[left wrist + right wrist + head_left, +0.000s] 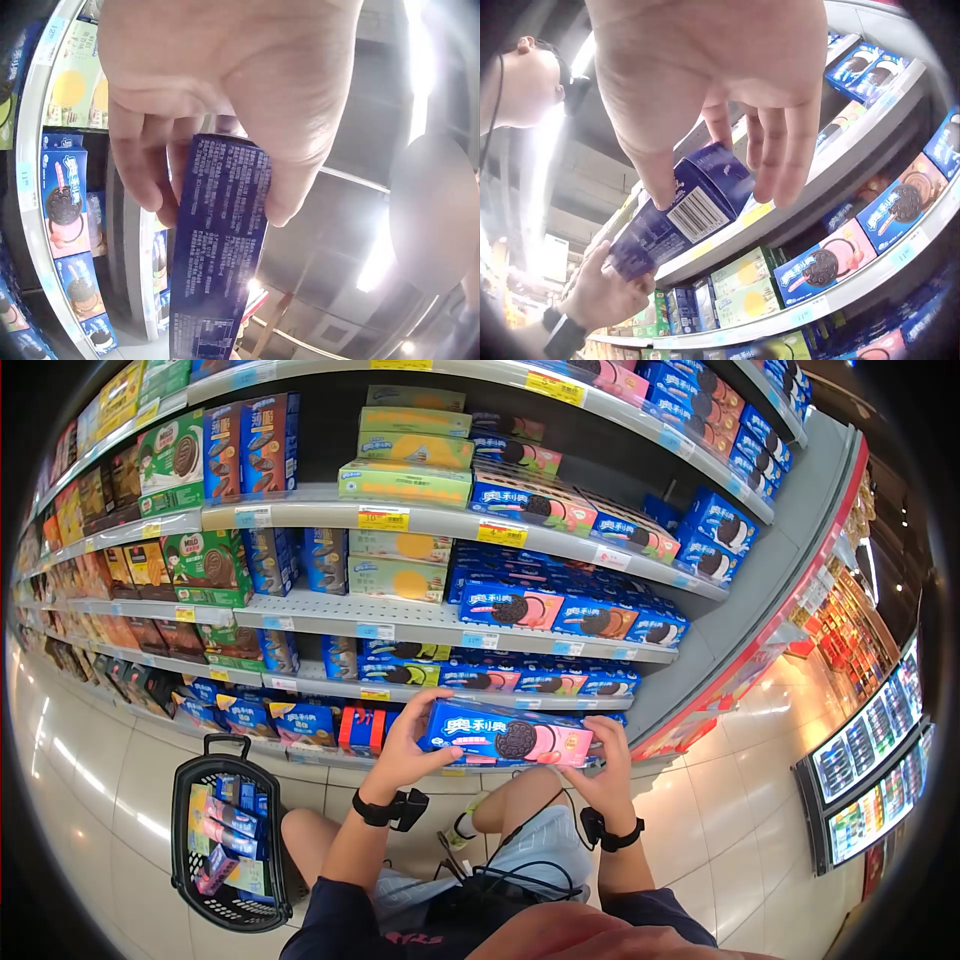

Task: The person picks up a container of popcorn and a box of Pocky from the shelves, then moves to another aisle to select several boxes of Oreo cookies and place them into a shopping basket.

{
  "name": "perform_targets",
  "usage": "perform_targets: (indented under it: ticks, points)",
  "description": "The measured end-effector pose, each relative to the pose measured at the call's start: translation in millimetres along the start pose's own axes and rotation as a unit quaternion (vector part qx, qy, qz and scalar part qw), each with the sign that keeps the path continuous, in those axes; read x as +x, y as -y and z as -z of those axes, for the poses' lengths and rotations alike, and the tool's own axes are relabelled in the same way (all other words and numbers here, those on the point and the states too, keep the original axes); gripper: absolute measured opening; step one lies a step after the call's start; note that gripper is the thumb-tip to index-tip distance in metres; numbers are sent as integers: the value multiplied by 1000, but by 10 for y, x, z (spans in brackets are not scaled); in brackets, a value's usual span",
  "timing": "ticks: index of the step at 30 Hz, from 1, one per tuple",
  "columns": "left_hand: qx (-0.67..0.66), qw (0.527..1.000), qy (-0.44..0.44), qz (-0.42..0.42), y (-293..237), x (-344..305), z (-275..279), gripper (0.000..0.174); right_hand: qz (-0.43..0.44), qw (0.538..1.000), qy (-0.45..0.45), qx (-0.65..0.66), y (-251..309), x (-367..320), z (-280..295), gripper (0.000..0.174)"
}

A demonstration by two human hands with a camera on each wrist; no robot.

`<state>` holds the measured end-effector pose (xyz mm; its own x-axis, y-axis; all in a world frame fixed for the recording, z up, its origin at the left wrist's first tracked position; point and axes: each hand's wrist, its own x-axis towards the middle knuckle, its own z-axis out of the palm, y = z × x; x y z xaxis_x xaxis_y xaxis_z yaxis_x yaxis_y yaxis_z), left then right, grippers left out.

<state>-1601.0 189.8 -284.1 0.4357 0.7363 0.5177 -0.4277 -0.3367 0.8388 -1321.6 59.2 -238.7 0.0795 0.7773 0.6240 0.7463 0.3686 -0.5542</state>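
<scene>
A blue and pink box of sandwich cookies [510,737] is held level in front of the lower shelves, its printed front facing up toward the head view. At its left end my left hand [412,752] grips it, thumb along the near edge and fingers behind. My right hand [606,768] holds the opposite end between thumb and fingers. The left wrist view shows a long blue side of the cookie box [217,247] covered in small white print. A barcode appears on the cookie box [697,214] in the right wrist view, close below the right thumb.
Curved shelves [420,622] carry rows of cookie boxes ahead, with price tags along their edges. On the floor at left stands a black shopping basket [180,850] containing several packages. Bent legs are below the hands. A lit display stand [870,760] is at far right.
</scene>
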Motion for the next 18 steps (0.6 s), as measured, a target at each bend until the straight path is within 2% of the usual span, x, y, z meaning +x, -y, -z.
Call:
perform_targets:
  ticks: [3,9,13,18]
  points:
    - [-5,1000,1,-10,-59,22,-38,73,7,1000,10,-21,21,0,55,69]
    - [-10,999,-32,-42,-159,-26,-78,76,23,1000,-6,16,12,-28,130,74]
    - [-36,994,-69,-80,-206,-55,-44,79,88,995,-1,37,-25,56,148,68]
    - [-60,989,-110,-78,-168,-150,-3,86,93,993,-13,69,27,54,71,60]
